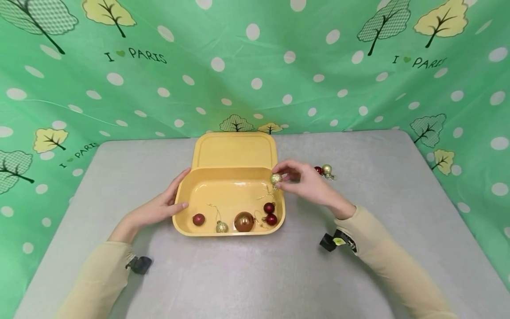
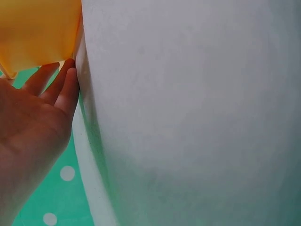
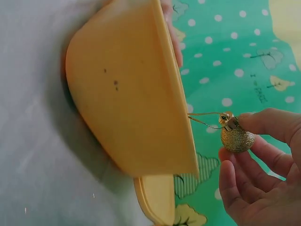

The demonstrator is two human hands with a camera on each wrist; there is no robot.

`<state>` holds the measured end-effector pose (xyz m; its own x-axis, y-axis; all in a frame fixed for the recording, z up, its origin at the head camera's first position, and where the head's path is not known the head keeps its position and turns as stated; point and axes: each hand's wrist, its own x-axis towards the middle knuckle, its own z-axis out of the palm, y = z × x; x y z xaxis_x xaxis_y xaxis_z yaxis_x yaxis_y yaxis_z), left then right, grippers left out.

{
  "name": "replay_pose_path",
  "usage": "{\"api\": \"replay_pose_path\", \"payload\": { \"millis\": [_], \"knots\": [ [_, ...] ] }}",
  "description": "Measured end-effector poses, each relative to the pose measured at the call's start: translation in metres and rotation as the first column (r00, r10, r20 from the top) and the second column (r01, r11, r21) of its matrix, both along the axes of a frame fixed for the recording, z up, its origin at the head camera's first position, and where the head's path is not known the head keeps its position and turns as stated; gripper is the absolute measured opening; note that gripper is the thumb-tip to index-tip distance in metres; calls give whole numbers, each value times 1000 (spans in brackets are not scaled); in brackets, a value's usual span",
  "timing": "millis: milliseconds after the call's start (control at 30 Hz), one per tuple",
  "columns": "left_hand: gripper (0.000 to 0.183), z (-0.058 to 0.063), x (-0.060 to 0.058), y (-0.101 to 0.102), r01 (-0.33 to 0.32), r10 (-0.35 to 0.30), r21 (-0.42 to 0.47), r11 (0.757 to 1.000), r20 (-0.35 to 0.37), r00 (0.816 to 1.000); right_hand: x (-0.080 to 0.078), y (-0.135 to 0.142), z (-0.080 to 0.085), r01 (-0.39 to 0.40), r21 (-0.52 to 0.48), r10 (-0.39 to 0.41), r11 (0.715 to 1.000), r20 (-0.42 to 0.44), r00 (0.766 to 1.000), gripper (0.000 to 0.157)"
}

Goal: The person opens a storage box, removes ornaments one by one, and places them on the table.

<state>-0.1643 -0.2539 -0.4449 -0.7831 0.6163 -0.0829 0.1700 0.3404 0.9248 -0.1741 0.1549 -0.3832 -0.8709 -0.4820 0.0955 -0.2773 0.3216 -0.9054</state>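
A yellow box [image 1: 229, 235] stands in the middle of the table and holds several Christmas baubles. My left hand [image 1: 161, 206] grips its left wall, with the fingers along the outside and the thumb over the rim. In the left wrist view those fingers [image 2: 66, 92] touch the wall. Above the box's right rim my right hand [image 1: 304, 181] pinches a small glittery gold bauble [image 3: 237, 140] between thumb and fingers. A gold string loop hangs from its cap towards the box. Inside lie a big copper bauble [image 1: 244, 221], another gold bauble [image 1: 222, 227] and dark red baubles [image 1: 269, 208].
Behind the box lies its yellow lid [image 1: 235, 150], close against the back rim. A red bauble [image 1: 318, 170] and a gold one [image 1: 326, 169] rest on the grey table [image 1: 239, 279] beyond my right hand. A green printed curtain [image 1: 255, 57] surrounds the table's back and sides.
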Motion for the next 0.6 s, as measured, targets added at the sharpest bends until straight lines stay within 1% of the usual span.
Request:
{"api": "replay_pose_path", "payload": {
  "millis": [167, 400, 600],
  "knots": [
    [86, 0, 0, 1, -3, 3, 2, 1000, 8, 1000, 1, 16, 3, 50, 20, -51, 999, 12, 999, 33],
    [86, -1, 1, 0, -3, 3, 9, 1000, 15, 1000, -1, 40, 1, 74, -3, -74, 997, 25, 997, 32],
    [85, -2, 0, 0, 0, 0, 12, 1000, 16, 1000, 0, 62, -2, 124, 54, -125, 991, 19, 992, 31]
  ]
}}
